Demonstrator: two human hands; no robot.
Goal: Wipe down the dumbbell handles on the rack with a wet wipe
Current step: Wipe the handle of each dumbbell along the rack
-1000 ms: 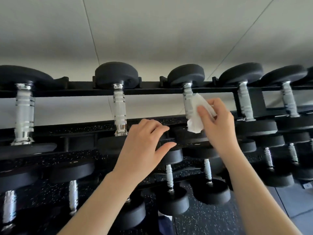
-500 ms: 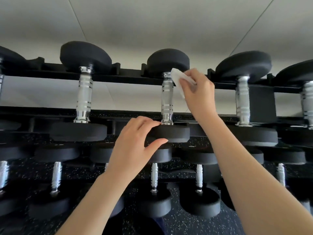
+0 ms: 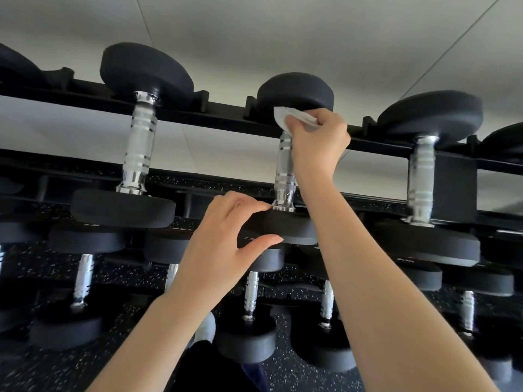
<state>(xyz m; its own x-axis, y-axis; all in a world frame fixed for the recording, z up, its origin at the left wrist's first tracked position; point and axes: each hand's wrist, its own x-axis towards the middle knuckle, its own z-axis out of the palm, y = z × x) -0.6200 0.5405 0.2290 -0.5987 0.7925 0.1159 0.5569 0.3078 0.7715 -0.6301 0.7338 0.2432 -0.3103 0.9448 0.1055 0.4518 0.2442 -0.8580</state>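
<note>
Dumbbell handle [image 3: 284, 176] on the rack's [image 3: 220, 117] top tier was half hidden by the right hand [image 3: 317, 142], which clutched the wet wipe [image 3: 283, 117] against its upper end. Left hand [image 3: 223, 250] gripped the near weight head [image 3: 283, 227].

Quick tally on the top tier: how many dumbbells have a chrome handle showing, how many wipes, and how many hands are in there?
Top-tier dumbbells with handle showing: 3: left dumbbell, middle dumbbell, right dumbbell
Wet wipe: 1
Hands: 2: left hand, right hand
Total: 6
</note>
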